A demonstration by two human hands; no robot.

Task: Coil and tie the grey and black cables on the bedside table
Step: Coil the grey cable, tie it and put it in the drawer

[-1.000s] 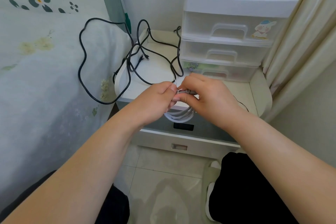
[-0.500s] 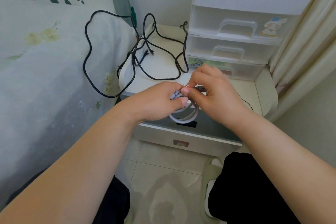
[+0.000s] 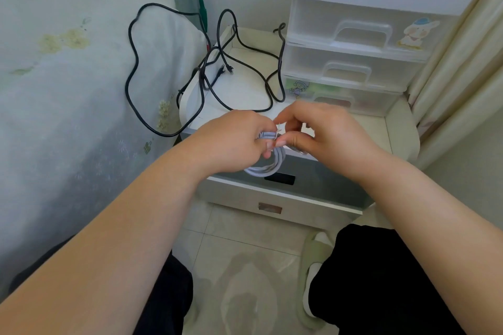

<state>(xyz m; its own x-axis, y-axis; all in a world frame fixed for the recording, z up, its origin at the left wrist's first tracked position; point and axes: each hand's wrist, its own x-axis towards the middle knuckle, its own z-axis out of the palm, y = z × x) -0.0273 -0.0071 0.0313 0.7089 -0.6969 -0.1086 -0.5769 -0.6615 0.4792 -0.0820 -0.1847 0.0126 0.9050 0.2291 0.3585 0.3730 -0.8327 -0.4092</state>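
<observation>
Two hands: left hand (image 3: 231, 141) grips one coiled grey cable (image 3: 268, 167), right hand (image 3: 324, 136) pinches its tie (image 3: 278, 130); one black cable (image 3: 130, 68) lies loose

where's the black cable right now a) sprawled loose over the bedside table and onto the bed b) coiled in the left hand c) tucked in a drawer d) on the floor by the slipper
a: the black cable lies uncoiled across the bedside table and loops onto the bed, while both hands work on the grey cable.
</observation>
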